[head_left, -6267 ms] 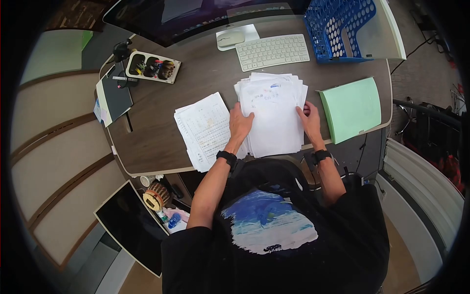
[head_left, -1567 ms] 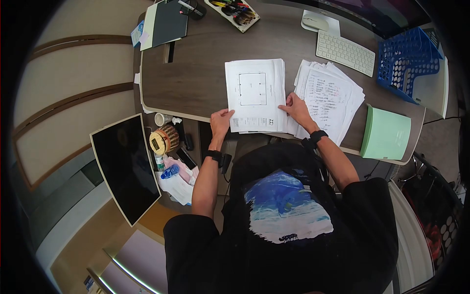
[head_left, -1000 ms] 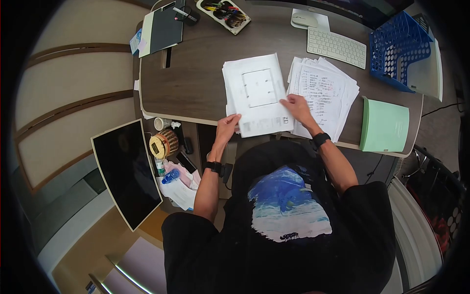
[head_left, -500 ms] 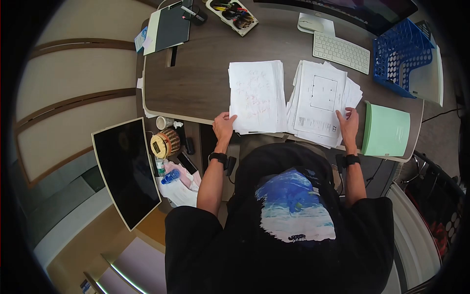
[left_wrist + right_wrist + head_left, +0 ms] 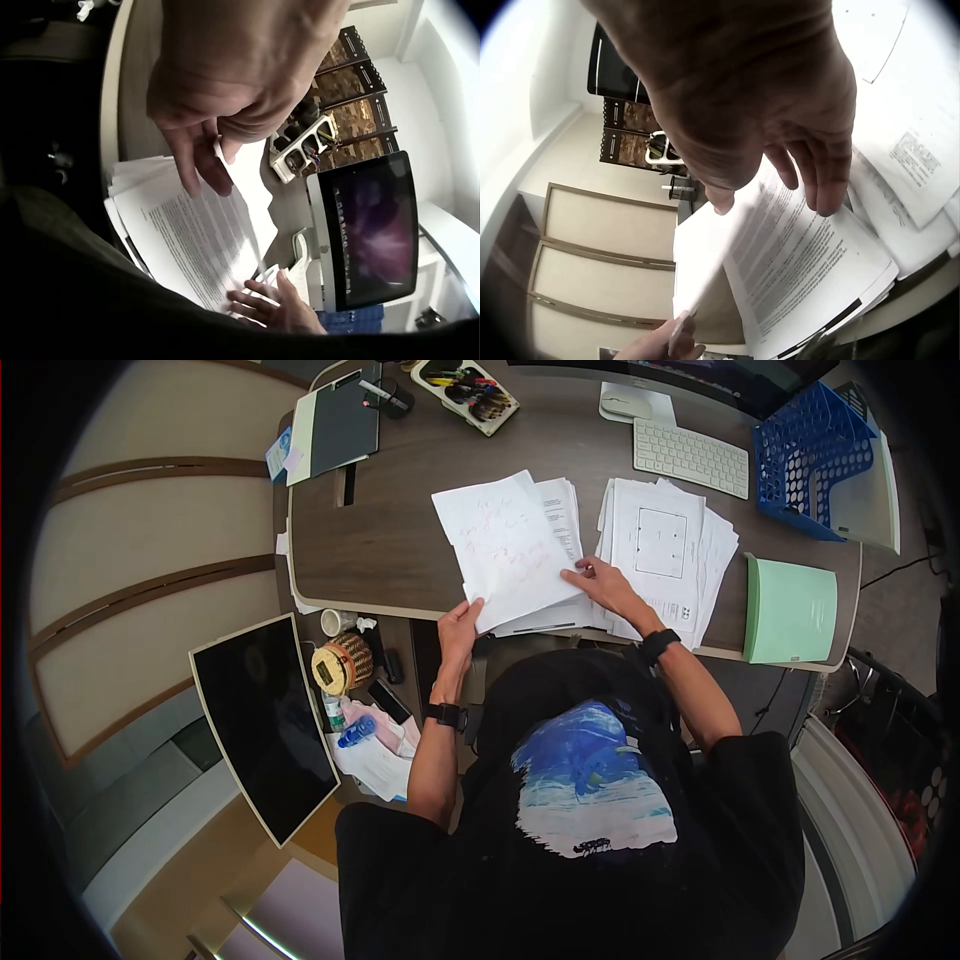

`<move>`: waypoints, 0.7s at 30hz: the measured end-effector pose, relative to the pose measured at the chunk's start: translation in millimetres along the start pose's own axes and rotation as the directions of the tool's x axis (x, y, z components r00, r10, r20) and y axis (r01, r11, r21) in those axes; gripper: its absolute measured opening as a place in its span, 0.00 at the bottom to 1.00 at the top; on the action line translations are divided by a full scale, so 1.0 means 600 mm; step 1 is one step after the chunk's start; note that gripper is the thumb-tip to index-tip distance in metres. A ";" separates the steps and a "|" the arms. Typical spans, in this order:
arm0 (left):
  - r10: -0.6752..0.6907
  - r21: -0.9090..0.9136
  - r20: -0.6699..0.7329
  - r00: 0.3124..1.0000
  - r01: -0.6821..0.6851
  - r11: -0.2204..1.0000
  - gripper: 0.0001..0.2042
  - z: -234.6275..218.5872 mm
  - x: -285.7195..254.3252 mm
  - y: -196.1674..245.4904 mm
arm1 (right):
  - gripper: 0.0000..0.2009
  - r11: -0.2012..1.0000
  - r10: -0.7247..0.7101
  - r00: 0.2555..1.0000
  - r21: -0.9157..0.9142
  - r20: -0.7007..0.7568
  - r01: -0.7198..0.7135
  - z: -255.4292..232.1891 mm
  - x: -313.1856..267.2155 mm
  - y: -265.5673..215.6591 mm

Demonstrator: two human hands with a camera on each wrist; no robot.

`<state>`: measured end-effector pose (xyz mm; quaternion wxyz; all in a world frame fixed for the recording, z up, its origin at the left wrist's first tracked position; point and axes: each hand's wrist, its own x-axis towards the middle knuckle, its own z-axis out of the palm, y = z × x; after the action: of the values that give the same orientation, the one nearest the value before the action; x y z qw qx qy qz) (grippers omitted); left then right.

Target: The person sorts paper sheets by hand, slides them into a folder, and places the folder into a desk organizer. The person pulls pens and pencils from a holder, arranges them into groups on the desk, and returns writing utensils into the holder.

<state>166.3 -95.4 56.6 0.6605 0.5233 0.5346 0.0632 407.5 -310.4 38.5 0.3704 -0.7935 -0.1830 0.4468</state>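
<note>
My left hand (image 5: 459, 632) pinches a handwritten sheet of paper (image 5: 500, 540) at its lower left corner. The sheet is tilted up and turned left over the left paper stack (image 5: 563, 510). At the sheet's right edge is my right hand (image 5: 608, 588), its thumb against the paper and its fingers spread apart. Printed text shows on the page (image 5: 787, 262) under those fingers in the right wrist view. Beside it, the right paper stack (image 5: 660, 540) has a page with a square line drawing on top, its sheets unevenly fanned.
A green folder (image 5: 790, 610) lies at the desk's right. Behind are a white keyboard (image 5: 690, 457), a mouse (image 5: 626, 406), a blue perforated basket (image 5: 800, 470) and a pen tray (image 5: 468, 395). A dark clipboard (image 5: 345, 430) lies back left. The desk's front edge (image 5: 370, 608) runs near my hands.
The drawing page has gone from the left stack onto the right one. My right hand has come back left from there, and the handwritten sheet has been lifted and turned left.
</note>
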 end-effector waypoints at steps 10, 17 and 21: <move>0.514 0.686 -0.096 0.852 -0.318 0.655 0.25 0.028 0.020 -0.062 | 0.20 0.988 -0.085 0.950 0.097 -0.301 0.119 -0.099 -0.042 0.114; 0.120 0.580 -0.169 0.978 0.001 0.814 0.26 0.006 0.047 -0.061 | 0.25 0.987 0.120 0.906 -0.053 -0.405 -0.154 -0.187 -0.108 0.231; 0.208 0.635 -0.218 0.954 -0.024 0.772 0.26 0.025 0.024 -0.042 | 0.25 0.953 0.050 0.864 -0.236 -0.500 -0.192 -0.185 -0.108 0.267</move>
<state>171.9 -107.0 26.4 0.3632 0.7308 0.5780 -0.0045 460.0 -503.1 -8.6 0.2602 -0.9345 -0.0938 0.2242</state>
